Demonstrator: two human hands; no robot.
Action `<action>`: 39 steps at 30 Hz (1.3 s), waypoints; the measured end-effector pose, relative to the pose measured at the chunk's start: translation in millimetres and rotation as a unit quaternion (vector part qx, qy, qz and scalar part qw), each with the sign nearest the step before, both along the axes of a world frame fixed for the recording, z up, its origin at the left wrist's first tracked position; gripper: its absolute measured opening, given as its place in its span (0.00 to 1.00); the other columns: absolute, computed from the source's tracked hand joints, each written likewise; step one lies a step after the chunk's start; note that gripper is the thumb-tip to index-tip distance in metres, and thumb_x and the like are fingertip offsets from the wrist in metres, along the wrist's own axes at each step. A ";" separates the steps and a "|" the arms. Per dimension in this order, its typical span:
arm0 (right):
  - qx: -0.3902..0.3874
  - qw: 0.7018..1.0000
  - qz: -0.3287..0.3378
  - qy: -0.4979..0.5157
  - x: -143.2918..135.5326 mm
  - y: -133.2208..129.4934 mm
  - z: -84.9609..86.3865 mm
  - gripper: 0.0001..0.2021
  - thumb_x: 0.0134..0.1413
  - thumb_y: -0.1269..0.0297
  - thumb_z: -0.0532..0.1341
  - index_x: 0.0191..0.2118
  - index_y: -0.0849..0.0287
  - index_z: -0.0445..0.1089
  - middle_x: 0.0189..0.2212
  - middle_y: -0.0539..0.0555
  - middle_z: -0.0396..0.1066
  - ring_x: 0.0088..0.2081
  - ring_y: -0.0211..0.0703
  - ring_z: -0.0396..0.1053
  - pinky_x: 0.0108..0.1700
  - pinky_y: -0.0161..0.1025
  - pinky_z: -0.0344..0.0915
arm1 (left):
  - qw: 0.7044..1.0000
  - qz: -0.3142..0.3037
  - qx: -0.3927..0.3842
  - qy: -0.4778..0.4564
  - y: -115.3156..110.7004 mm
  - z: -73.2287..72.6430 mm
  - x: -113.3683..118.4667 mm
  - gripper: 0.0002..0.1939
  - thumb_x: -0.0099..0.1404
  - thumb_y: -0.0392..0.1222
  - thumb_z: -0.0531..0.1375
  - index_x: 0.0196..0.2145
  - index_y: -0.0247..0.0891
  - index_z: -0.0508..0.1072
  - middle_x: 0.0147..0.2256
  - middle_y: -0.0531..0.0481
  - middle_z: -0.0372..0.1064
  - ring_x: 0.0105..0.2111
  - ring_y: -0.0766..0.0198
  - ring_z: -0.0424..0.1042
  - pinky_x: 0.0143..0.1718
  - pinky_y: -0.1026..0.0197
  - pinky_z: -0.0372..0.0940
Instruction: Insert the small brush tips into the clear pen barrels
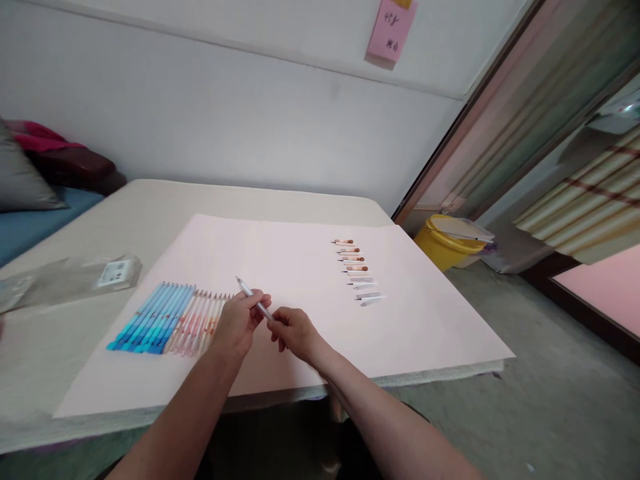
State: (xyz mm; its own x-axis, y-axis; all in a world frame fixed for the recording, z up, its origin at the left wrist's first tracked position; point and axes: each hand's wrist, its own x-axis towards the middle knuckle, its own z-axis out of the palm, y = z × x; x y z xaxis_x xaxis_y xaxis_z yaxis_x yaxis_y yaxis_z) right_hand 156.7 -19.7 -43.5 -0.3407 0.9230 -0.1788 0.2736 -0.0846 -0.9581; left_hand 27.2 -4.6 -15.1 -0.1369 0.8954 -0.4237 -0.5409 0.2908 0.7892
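Note:
A whitish pen (245, 287) is held tilted above the pink sheet, its tip toward the upper left. Around the middle of its barrel my left hand (240, 321) is closed. At its lower end the fingers of my right hand (294, 331) pinch it. Beside my left hand lies a row of blue pens (153, 320), and against it a row of pale pink-and-white pens (193, 323), partly hidden by that hand. To the right, several short pen parts (356, 269) lie in a column, some with brown ends, others whitish.
The large pink sheet (400, 333) covers much of the pale table (165, 197). On the left lies a clear plastic bag (65, 280) with a white label. A yellow bin (440, 243) stands on the floor beyond the right edge. A wall closes off the back.

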 end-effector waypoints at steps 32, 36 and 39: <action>0.018 1.000 -0.006 0.014 -1.9 0.6 -3.4 0.04 0.50 0.69 0.56 0.30 0.61 0.68 0.21 0.47 0.66 0.16 0.29 0.61 0.18 0.27 0.58 | 1.000 -0.029 0.005 -0.003 -3.7 0.7 3.4 0.10 0.46 0.35 0.62 0.28 0.32 0.68 0.25 0.46 0.68 0.26 0.61 0.70 0.24 0.61 0.64; 0.028 1.000 -0.002 0.013 -1.6 0.9 -3.0 0.04 0.50 0.69 0.56 0.30 0.61 0.68 0.21 0.47 0.67 0.16 0.29 0.61 0.18 0.27 0.58 | 1.000 -0.031 0.005 -0.001 -3.8 0.3 3.1 0.09 0.47 0.35 0.63 0.28 0.32 0.68 0.25 0.46 0.68 0.26 0.61 0.70 0.24 0.61 0.64; 0.032 0.999 0.001 0.008 -1.2 1.0 -2.7 0.04 0.50 0.69 0.56 0.30 0.61 0.67 0.21 0.47 0.66 0.16 0.29 0.62 0.18 0.27 0.58 | 1.000 -0.031 0.004 -0.001 -4.1 0.5 3.2 0.09 0.47 0.35 0.63 0.28 0.32 0.67 0.25 0.46 0.68 0.26 0.62 0.70 0.24 0.61 0.64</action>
State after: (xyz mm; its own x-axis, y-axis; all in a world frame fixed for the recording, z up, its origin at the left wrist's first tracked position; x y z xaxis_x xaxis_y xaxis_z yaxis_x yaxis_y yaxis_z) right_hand 155.5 -18.8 -46.1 -0.3443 0.9318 -0.1150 0.2591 -0.0234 -0.9656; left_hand 30.4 -8.7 -14.7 -0.0802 0.9059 -0.4158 -0.5232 0.3168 0.7912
